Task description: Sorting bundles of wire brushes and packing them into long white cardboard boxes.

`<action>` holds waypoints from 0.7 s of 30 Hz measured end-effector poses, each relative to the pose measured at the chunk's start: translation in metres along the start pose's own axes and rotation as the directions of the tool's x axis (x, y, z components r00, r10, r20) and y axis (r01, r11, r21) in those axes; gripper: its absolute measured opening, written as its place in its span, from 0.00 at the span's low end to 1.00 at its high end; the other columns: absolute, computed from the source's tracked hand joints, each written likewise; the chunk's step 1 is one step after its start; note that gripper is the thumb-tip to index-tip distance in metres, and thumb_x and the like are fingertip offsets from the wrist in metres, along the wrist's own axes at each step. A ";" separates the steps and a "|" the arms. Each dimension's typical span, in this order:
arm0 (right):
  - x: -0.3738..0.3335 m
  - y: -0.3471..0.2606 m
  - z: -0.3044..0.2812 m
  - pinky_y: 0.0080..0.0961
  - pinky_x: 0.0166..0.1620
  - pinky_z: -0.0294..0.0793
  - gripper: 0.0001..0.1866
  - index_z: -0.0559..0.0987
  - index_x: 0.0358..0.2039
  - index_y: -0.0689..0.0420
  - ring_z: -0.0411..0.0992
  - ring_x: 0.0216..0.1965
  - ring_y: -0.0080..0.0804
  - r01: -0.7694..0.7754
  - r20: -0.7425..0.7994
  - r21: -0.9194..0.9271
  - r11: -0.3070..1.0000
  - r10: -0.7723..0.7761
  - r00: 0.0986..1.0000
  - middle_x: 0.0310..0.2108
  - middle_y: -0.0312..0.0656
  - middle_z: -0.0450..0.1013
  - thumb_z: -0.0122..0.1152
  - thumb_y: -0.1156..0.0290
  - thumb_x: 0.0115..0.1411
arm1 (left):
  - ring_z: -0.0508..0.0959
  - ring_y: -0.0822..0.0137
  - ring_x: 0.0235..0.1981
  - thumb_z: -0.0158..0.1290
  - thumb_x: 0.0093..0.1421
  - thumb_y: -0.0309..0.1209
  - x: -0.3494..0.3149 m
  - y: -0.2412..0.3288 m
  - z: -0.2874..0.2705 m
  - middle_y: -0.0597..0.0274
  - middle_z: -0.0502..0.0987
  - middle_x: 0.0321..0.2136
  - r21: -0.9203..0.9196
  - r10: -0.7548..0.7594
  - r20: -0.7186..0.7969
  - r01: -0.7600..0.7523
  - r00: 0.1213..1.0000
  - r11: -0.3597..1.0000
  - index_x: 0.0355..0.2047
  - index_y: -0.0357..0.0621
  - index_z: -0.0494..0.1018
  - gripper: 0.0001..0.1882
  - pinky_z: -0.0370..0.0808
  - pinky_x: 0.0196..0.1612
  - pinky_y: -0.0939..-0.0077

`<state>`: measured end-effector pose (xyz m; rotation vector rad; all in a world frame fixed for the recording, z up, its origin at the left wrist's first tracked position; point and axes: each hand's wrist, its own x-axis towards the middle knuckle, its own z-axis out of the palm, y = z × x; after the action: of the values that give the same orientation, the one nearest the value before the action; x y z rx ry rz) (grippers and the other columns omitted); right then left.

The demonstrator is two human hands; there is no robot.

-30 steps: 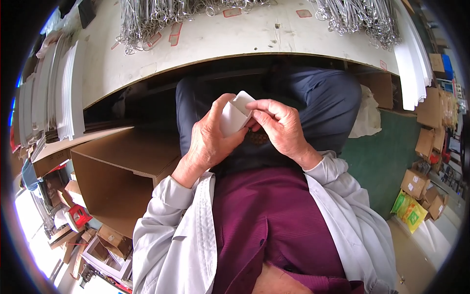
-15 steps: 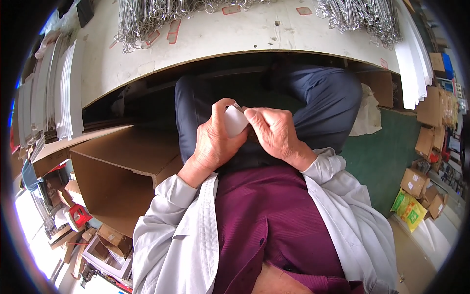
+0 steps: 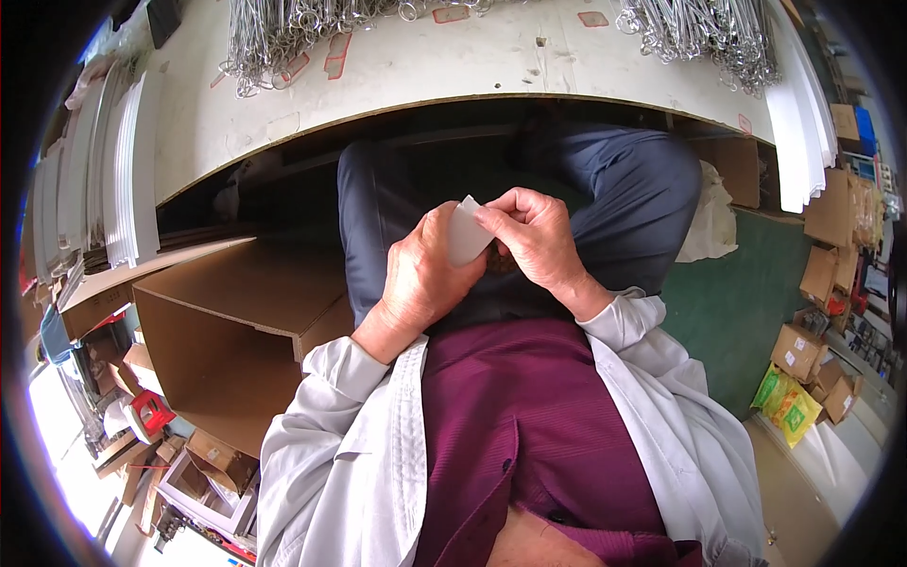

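A small white sheet, like paper or thin card (image 3: 467, 234), is held above my lap between both hands. My left hand (image 3: 422, 269) closes round its left and lower side, the thumb side toward the sheet. With thumb and fingers pinched, my right hand (image 3: 540, 236) grips its upper right edge. One corner of the sheet points up between the hands. Whether it is a single sheet or a thin stack I cannot tell.
Ahead is a white table (image 3: 425, 66) with bunches of metal wire rods with looped ends (image 3: 312, 33), (image 3: 704, 42). An open cardboard box (image 3: 236, 331) stands at my left. White strips (image 3: 128, 170) lean at the table's left; more white strips (image 3: 801, 132) hang at its right.
The white sheet has tilted, so its corner now points up. My right hand has turned slightly and its fingers have lifted; my left hand has moved a little right.
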<state>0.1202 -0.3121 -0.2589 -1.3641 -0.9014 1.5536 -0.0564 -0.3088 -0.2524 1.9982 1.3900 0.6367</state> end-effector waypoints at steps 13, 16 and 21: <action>-0.003 -0.001 0.003 0.17 0.24 0.68 0.08 0.83 0.29 0.63 0.70 0.22 0.14 0.050 -0.065 -0.075 0.996 -0.055 0.996 0.21 0.35 0.77 0.67 0.72 0.63 | 0.84 0.45 0.38 0.69 0.49 0.32 -0.004 -0.001 0.002 0.45 0.81 0.39 -0.029 0.040 -0.026 -0.041 0.999 0.999 0.51 0.37 0.70 0.31 0.83 0.39 0.56; -0.009 0.000 0.008 0.20 0.26 0.71 0.09 0.82 0.29 0.64 0.72 0.23 0.15 0.266 -0.081 -0.292 0.919 -0.301 0.950 0.21 0.38 0.77 0.66 0.71 0.64 | 0.84 0.45 0.38 0.70 0.49 0.32 -0.004 0.001 0.001 0.45 0.81 0.39 -0.028 0.041 -0.024 -0.042 0.999 0.999 0.51 0.37 0.71 0.31 0.83 0.39 0.57; -0.011 -0.004 0.005 0.23 0.31 0.76 0.10 0.83 0.34 0.64 0.79 0.26 0.26 0.264 0.004 -0.446 0.855 -0.293 0.956 0.25 0.45 0.80 0.66 0.69 0.65 | 0.84 0.45 0.41 0.70 0.48 0.30 -0.005 0.004 -0.002 0.43 0.82 0.41 -0.058 -0.010 -0.013 0.010 1.000 0.998 0.53 0.38 0.71 0.32 0.83 0.43 0.59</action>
<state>0.1161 -0.3210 -0.2503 -1.5016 -1.4076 1.1118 -0.0567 -0.3142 -0.2488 1.9437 1.3728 0.6790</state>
